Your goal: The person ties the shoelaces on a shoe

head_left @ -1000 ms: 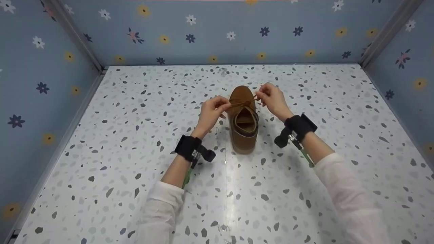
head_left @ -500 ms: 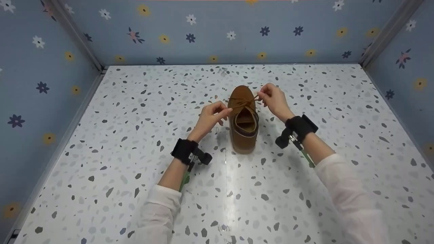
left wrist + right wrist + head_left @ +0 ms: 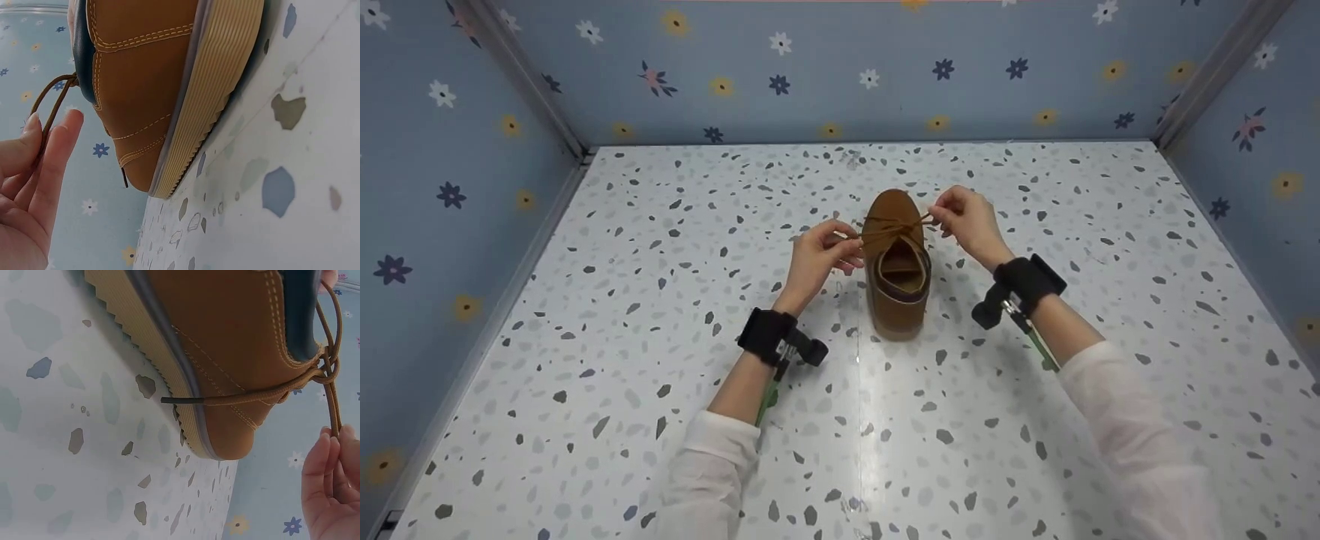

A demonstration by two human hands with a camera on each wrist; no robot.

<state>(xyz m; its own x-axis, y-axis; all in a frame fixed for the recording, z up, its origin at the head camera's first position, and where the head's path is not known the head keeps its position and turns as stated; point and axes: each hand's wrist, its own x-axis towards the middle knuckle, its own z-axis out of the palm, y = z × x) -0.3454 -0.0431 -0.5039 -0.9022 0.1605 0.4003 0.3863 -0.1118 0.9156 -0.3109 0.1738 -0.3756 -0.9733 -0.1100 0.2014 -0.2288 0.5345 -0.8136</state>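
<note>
A brown lace-up shoe (image 3: pixel 898 300) stands on its sole, toe pointing away from me, with its laces (image 3: pixel 896 228) crossed in a knot over the front. At its left side my left hand (image 3: pixel 819 259) pinches a lace loop (image 3: pixel 49 109) between thumb and fingers. On the opposite side my right hand (image 3: pixel 969 225) pinches a doubled lace (image 3: pixel 333 402) pulled out from the knot (image 3: pixel 326 371). A loose lace end with a dark tip (image 3: pixel 183 400) lies across the shoe's right side. Another lace tip (image 3: pixel 125 177) hangs near the toe in the left wrist view.
The shoe stands on a white speckled surface (image 3: pixel 660 247). Blue flower-patterned panels (image 3: pixel 840 67) rise at the back, left and right. Black wrist straps (image 3: pixel 769 335) with small cameras are on both forearms.
My left hand has dropped slightly toward me, then shifted left off the shoe's edge, and its fingers have spread a little. My right hand has hardly moved and keeps its pinch.
</note>
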